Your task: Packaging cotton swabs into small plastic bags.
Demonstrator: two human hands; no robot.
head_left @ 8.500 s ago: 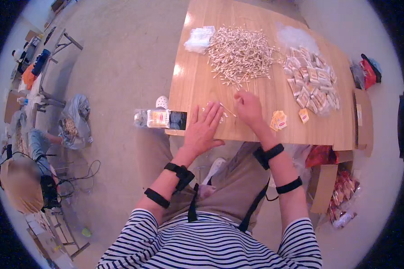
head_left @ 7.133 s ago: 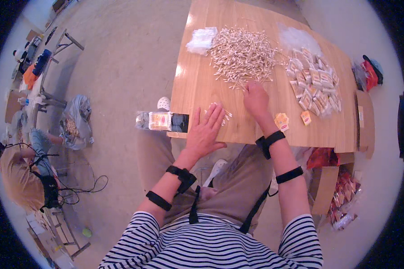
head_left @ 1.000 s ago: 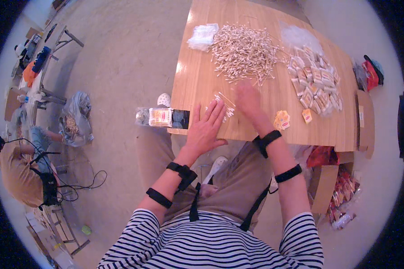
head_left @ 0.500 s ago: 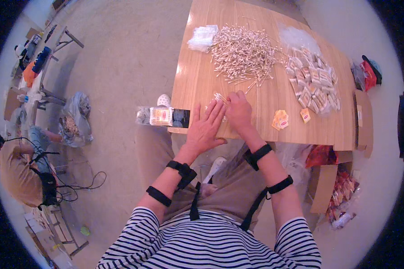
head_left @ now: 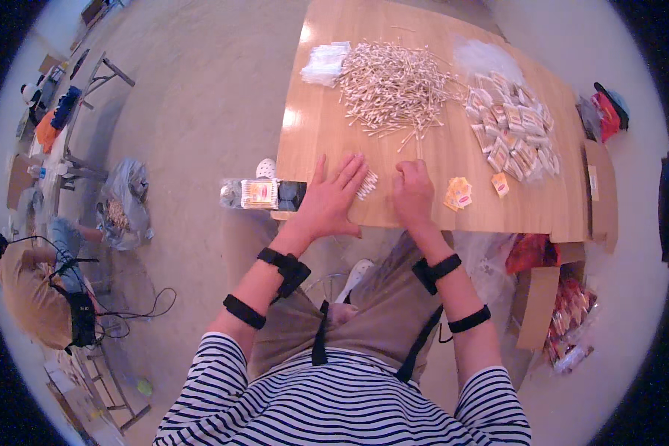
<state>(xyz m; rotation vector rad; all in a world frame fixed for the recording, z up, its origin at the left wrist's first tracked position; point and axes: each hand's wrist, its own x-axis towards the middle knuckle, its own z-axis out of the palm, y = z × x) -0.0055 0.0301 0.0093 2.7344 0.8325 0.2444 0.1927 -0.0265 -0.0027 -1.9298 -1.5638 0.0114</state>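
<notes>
My left hand [head_left: 328, 199] lies flat near the table's front edge, fingers spread. A small group of cotton swabs [head_left: 367, 184] lies beside its fingertips, partly hidden by them. To the right, my right hand [head_left: 412, 193] is closed, its fingers curled down at the tabletop; what they hold, if anything, is hidden. A swab stick [head_left: 421, 150] shows just beyond its knuckles, and I cannot tell if it is held. Farther back lies a large heap of cotton swabs [head_left: 394, 88]. Left of my left hand, a filled swab pack [head_left: 259, 194] sits at the table edge.
Filled small packs [head_left: 516, 130] are piled at the right, below clear plastic bags [head_left: 489, 59]. Yellow-orange cards [head_left: 459, 193] lie right of my right hand. More clear bags [head_left: 325, 64] lie back left. Cardboard boxes [head_left: 539, 308] stand beside the table; another person [head_left: 37, 290] sits far left.
My hands have moved apart: the right one shifted right, away from the left. The small swab group now shows more fully between them. The whole view has shifted slightly.
</notes>
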